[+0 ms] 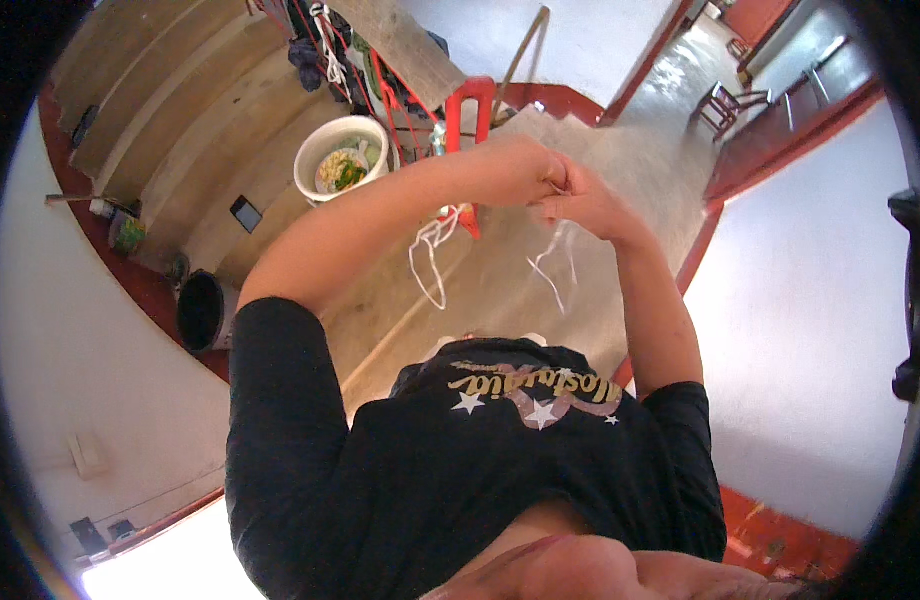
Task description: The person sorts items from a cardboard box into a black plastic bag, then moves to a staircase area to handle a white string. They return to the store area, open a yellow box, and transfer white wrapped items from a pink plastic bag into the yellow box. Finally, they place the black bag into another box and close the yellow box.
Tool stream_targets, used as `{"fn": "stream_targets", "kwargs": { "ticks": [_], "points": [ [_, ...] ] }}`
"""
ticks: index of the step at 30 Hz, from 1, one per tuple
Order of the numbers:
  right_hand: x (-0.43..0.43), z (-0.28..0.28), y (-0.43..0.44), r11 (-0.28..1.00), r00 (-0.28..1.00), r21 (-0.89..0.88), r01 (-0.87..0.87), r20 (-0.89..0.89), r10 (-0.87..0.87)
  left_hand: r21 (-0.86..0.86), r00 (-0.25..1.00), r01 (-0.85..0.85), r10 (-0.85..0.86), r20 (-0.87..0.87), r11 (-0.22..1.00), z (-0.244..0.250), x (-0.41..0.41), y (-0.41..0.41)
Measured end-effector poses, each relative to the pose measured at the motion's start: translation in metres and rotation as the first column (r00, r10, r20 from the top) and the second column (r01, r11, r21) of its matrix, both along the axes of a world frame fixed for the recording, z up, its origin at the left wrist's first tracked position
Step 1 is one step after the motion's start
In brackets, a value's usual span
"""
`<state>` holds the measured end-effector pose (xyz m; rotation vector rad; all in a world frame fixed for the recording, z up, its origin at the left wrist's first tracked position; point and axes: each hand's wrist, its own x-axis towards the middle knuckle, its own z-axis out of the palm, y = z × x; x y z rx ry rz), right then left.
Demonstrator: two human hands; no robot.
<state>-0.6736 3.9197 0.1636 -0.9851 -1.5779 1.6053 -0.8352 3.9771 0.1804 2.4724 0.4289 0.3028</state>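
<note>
My left hand (531,171) and my right hand (591,204) meet in front of me at arm's length, fingers closed against each other. Thin white string (548,276) dangles below them, its loose strands slightly blurred. The part between my fingers is mostly hidden by the hands. Further left, a looped white cord (428,251) hangs below my left forearm, beside a red plastic chair (484,112). Whether that loop joins the string at my hands I cannot tell. My left forearm covers part of the chair.
A white bucket (304,166) with food scraps stands by the stairs (205,135). A phone (246,214) lies on a step. Clothes and cords hang on the red stair railing (347,56). A dark-mouthed bin (200,311) stands by the left wall; a wooden chair (719,109) is far right.
</note>
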Motion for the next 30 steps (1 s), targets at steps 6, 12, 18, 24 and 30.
{"fn": "stream_targets", "kwargs": {
  "ticks": [6, 12, 18, 24, 30],
  "points": [
    [0.041, -0.039, 0.099, 0.973, 0.995, 0.209, 0.095, -0.041, -0.088, -0.349, 0.946, -0.048, 0.154, 0.284, 0.936, -0.001, 0.029, 0.081],
    [0.066, -0.044, 0.174, 0.934, 0.994, 0.344, 0.093, -0.085, -0.067, -0.543, 0.717, -0.212, 0.507, 0.479, 0.812, 0.009, 0.100, 0.114],
    [0.098, -0.002, 0.241, 0.943, 0.944, 0.064, -0.326, -0.030, 0.328, -0.826, 0.322, 0.021, 0.779, 0.539, 0.563, 0.015, 0.098, 0.173],
    [0.071, -0.014, 0.314, 0.844, 0.824, 0.111, -0.525, -0.182, 0.536, -0.816, 0.124, 0.129, 0.807, 0.577, 0.564, 0.016, 0.056, 0.211],
    [0.060, -0.018, 0.387, 0.764, 0.764, -0.094, -0.638, -0.201, 0.613, -0.809, -0.171, -0.261, 0.799, 0.577, 0.527, 0.061, -0.032, 0.259]
  ]
}}
